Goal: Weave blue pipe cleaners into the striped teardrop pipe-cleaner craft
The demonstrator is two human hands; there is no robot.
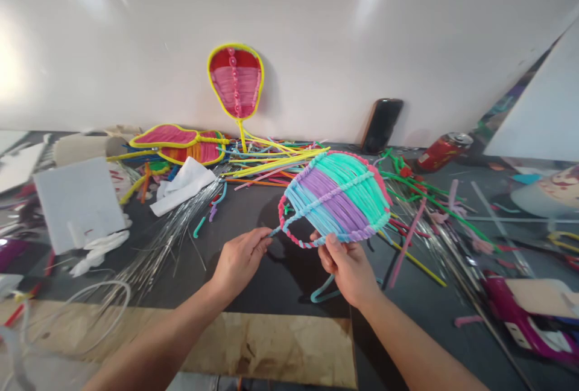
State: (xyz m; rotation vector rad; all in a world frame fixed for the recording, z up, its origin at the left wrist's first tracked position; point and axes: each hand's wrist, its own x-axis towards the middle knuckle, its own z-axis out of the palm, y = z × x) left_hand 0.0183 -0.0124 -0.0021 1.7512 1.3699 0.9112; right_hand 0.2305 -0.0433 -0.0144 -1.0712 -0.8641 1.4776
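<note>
A fan-shaped piece made of pipe cleaners [337, 195], banded in green, purple and light blue with a pink and blue twisted rim, is held above the dark table. My left hand [243, 258] pinches the thin blue stem at its left end. My right hand [346, 267] grips the lower rim, thumb on top and fingers partly hidden underneath. Near the rim's left end the weave leaves an open gap. Below my right hand a bent blue pipe cleaner [326, 291] lies on the table.
Against the wall stands a pink fan with a yellow rim [236, 82]; more fans [181, 142] lie left of it. Loose pipe cleaners [271, 165], metal wires [158, 246], a phone [382, 125], a red can [444, 151] and a purple glue gun [520, 318] surround the work.
</note>
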